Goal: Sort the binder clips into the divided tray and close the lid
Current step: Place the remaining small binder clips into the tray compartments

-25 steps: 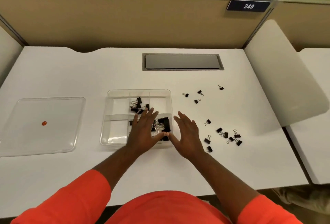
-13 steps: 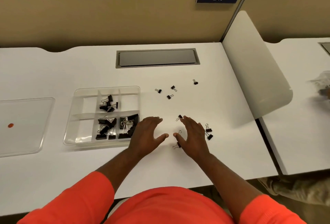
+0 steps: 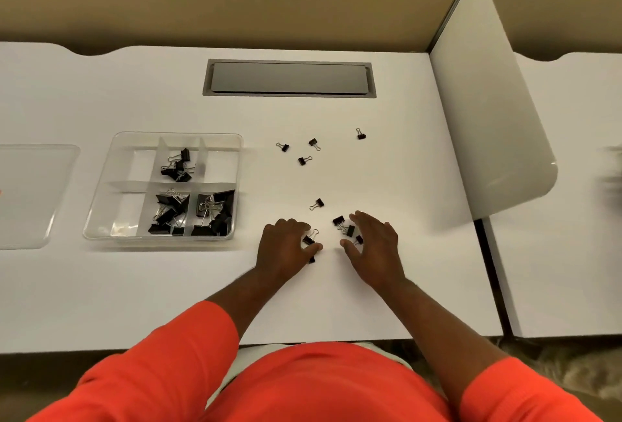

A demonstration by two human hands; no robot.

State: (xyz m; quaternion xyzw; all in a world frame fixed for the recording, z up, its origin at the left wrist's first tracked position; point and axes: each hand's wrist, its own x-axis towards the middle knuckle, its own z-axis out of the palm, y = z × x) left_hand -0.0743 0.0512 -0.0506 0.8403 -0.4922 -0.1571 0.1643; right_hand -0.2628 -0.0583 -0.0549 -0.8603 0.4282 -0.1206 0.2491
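The clear divided tray (image 3: 143,165) sits left of centre on the white table and holds black binder clips (image 3: 175,165) in three compartments. Its clear lid (image 3: 33,192) lies flat at the far left, partly out of frame. Several small loose clips (image 3: 304,160) lie right of the tray, with one (image 3: 318,203) just beyond my hands. My left hand (image 3: 284,248) rests on the table, with thumb and fingers pinched on a small clip (image 3: 308,239). My right hand (image 3: 375,246) hovers with fingers spread over a cluster of clips (image 3: 338,220).
A grey cable hatch (image 3: 289,78) is set into the table at the back. A white curved divider panel (image 3: 488,111) stands along the right edge, with another desk beyond it. A tan partition wall runs behind.
Both hands have moved right from the tray to the loose clips near the front edge. The left hand has closed on a clip and the view has shifted right.
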